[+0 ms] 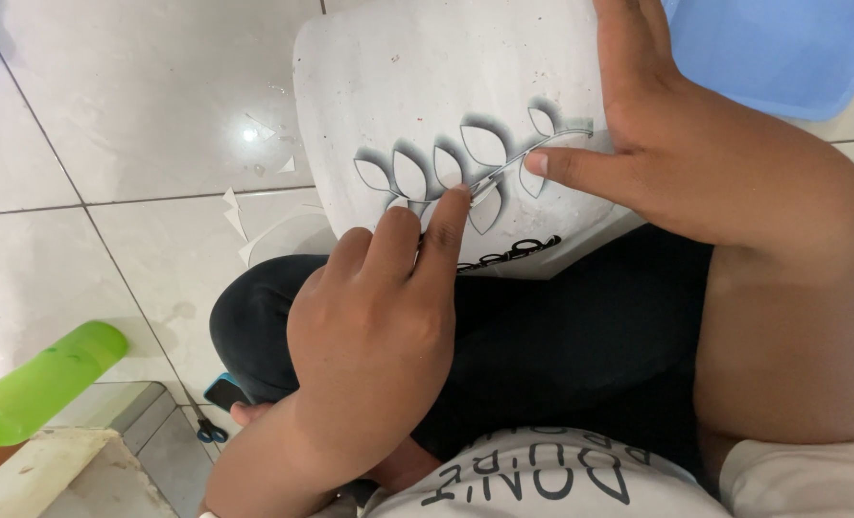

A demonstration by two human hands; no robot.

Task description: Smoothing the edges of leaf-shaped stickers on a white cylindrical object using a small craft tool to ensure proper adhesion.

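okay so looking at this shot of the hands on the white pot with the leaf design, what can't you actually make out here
Head view:
- White pot: top cut off by the frame's upper edge; lower edge hidden by the left hand.
- Black design under the leaf stencil: mostly covered by the left fingers.
- Right hand: fingertips beyond the top edge.
- Scissors: only the handles show.
- Green bottle: cut off at the left edge.

White pot [427, 86] with leaf pattern, tilted on lap.
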